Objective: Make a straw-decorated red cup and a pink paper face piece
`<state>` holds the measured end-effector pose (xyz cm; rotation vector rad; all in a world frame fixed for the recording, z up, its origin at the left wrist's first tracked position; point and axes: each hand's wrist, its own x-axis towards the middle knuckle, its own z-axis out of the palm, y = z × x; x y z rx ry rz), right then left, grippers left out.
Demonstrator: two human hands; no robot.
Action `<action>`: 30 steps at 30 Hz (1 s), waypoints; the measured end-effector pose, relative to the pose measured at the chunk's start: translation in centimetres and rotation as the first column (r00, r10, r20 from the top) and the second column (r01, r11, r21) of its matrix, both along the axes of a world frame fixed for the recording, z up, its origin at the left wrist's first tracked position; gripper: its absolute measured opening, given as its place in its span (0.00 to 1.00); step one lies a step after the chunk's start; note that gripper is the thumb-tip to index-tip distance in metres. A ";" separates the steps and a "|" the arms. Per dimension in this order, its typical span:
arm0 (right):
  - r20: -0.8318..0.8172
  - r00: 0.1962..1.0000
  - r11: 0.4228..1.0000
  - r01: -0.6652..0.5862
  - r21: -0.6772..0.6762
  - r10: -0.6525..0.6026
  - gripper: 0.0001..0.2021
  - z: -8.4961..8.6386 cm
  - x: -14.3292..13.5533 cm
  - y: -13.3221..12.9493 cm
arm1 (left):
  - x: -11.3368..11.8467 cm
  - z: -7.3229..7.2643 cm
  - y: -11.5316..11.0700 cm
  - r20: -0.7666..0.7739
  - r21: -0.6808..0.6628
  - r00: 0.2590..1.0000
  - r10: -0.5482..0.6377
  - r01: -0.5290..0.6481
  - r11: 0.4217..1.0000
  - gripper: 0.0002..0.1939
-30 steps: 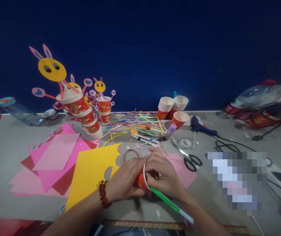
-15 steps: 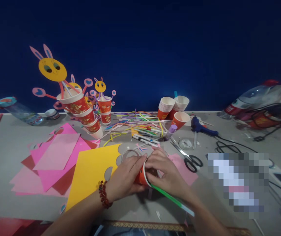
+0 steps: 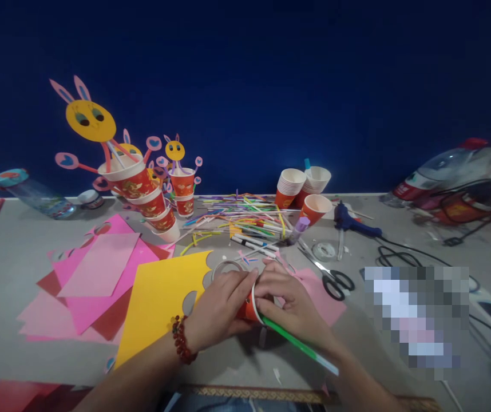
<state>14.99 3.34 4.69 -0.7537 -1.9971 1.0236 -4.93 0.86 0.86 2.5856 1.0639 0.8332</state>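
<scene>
A red paper cup (image 3: 249,308) with a white rim lies on its side over the table, its mouth facing right. My left hand (image 3: 224,303) is closed around the cup's body. My right hand (image 3: 286,294) has its fingers curled at the cup's mouth, with fingertips partly hidden inside. From under that thumb a green straw (image 3: 295,342) with a pale tip slants out of the cup toward the lower right. The straw's inner end is hidden. Behind my left hand sits a clear roll of tape (image 3: 227,265); yellow paper (image 3: 159,292) with round cut-outs lies beneath my left forearm.
Black scissors (image 3: 335,283) and a blue glue gun (image 3: 355,224) with its cord lie to the right. Straws (image 3: 245,209) and markers (image 3: 254,245) spread behind my hands. Stacked cups (image 3: 290,186) stand at the back, decorated cup figures (image 3: 131,183) at left, beside pink paper (image 3: 103,269).
My right thumb has shifted slightly at the cup's rim, and the green straw has moved a little. Both hands otherwise keep the same place and hold.
</scene>
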 end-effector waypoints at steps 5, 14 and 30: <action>0.008 1.000 0.999 0.013 -0.040 -0.013 0.09 0.3 0.0 -0.1 | -0.2 0.0 0.0 -0.074 0.065 0.997 0.012 -0.007 0.998 0.54; 0.022 0.997 0.972 0.076 -0.220 -0.073 0.10 0.1 0.1 -0.3 | -0.4 -0.5 0.1 -0.181 0.111 0.983 0.018 0.002 0.994 0.50; 0.044 0.990 0.856 0.139 -0.498 -0.135 0.09 -0.6 -0.1 -0.7 | 0.3 -0.7 -0.2 -0.019 0.093 1.000 0.018 -0.016 0.995 0.47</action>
